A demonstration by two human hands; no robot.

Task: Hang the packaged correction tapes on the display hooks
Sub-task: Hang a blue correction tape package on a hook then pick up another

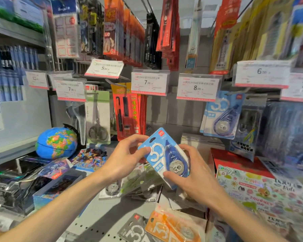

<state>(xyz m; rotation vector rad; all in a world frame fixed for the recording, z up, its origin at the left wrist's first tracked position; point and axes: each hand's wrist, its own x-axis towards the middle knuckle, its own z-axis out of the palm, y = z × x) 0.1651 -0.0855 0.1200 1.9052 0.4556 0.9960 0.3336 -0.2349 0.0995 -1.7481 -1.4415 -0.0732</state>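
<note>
Between both hands, the blue correction tape pack [162,154] sits tilted, pinched by left hand [124,159] and right hand [191,173].

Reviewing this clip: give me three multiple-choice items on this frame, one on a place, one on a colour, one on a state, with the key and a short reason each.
1. Where do matching blue packs already hang?
A. Far left
B. Upper right of the hands
C. Behind the globe

2. What colour is the card of the pack being held?
A. Blue
B. Orange
C. Grey

3. How is the held pack gripped?
A. Left hand only
B. Lying loose on the shelf
C. Both hands

Key: B, the hanging blue packs sit below the 8.00 price tag; A, the held correction tape pack is blue; C, the left hand and right hand both pinch its edges.
</note>
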